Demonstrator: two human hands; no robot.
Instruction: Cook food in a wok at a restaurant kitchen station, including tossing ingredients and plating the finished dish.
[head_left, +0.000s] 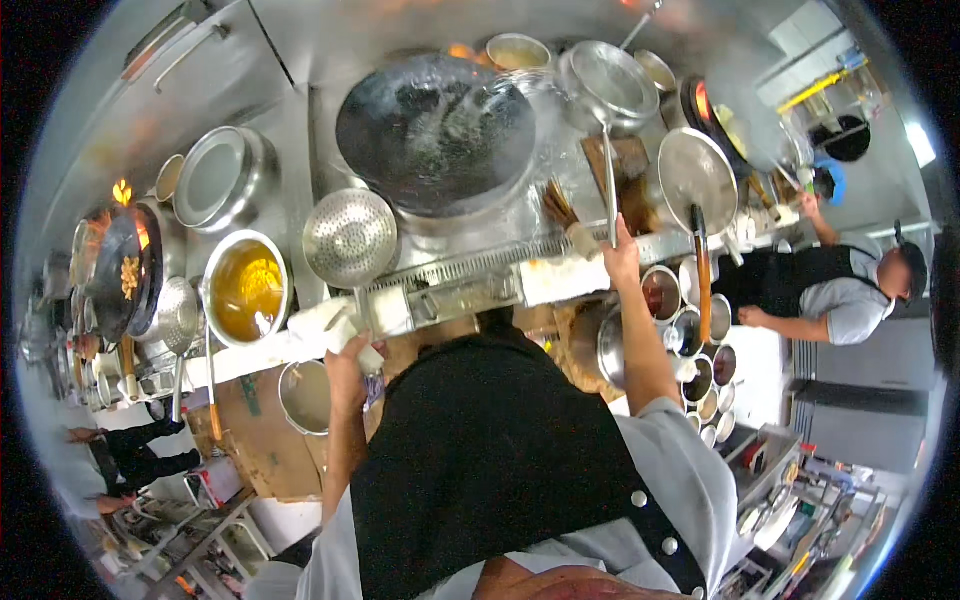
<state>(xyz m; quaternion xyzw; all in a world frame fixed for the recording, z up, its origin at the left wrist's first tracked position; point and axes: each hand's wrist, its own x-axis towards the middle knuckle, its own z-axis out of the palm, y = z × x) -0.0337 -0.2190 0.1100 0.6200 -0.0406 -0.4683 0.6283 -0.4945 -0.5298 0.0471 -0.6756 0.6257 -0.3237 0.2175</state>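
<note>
My right hand (621, 255) grips the long metal handle of a ladle (609, 172). The handle runs up to a round steel vessel (611, 79) right of the wok; where the ladle's bowl ends and the vessel begins is hard to tell. A large dark wok (435, 142) sits on the range ahead, with steam and moving water in it. Water splashes between its right rim and the vessel. My left hand (347, 371) holds a folded white cloth (365, 351) at the range's front edge. A perforated skimmer (351, 236) lies just above, its handle reaching down to the cloth.
A bamboo brush (570, 217) lies right of the wok, near a mesh strainer (697, 180). Left stand a bowl of yellow oil (247, 289) and a second wok (124, 270) with flames. Seasoning pots (661, 292) stand at right. Another person (840, 285) works at right.
</note>
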